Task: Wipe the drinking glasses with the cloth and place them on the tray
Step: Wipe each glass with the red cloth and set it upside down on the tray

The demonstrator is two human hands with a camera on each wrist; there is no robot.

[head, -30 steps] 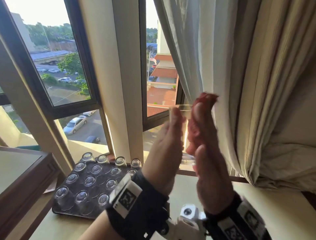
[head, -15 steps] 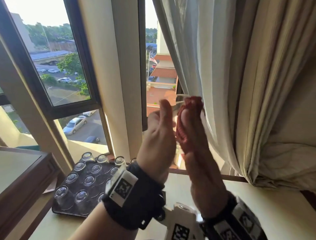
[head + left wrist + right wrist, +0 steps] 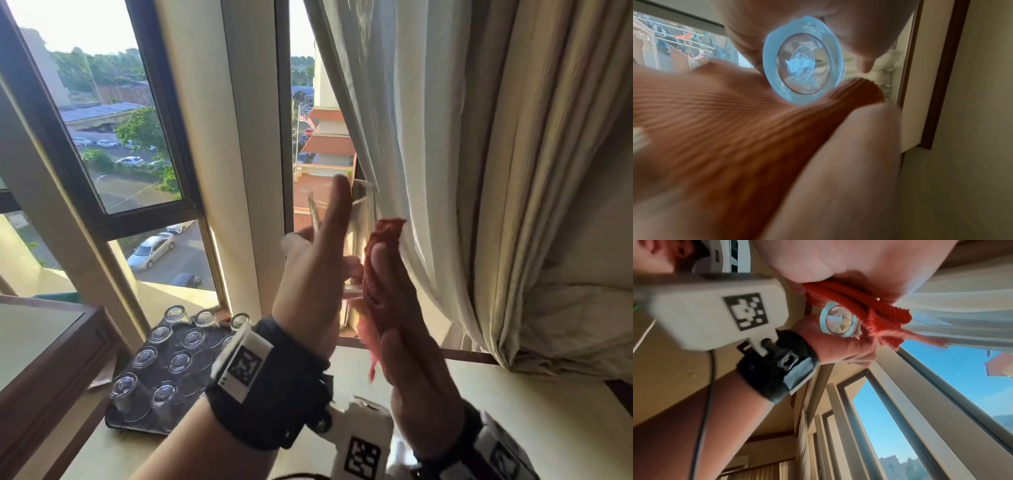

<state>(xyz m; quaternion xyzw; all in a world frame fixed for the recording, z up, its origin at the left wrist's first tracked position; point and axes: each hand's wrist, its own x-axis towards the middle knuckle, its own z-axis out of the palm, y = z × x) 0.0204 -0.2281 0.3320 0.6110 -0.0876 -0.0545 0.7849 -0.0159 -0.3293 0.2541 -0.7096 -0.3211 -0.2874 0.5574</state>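
A clear drinking glass is being held upright in the air in front of the window, sandwiched between the two hands. The left hand is being kept at the glass's 9 o'clock side, its fingers straight and flat against the wall. The red cloth is being pressed against the 3 o'clock side by the right hand, whose fingers are likewise extended behind the cloth. At 7 o'clock from the hands, upturned glasses are being kept on the dark tray on the sill.
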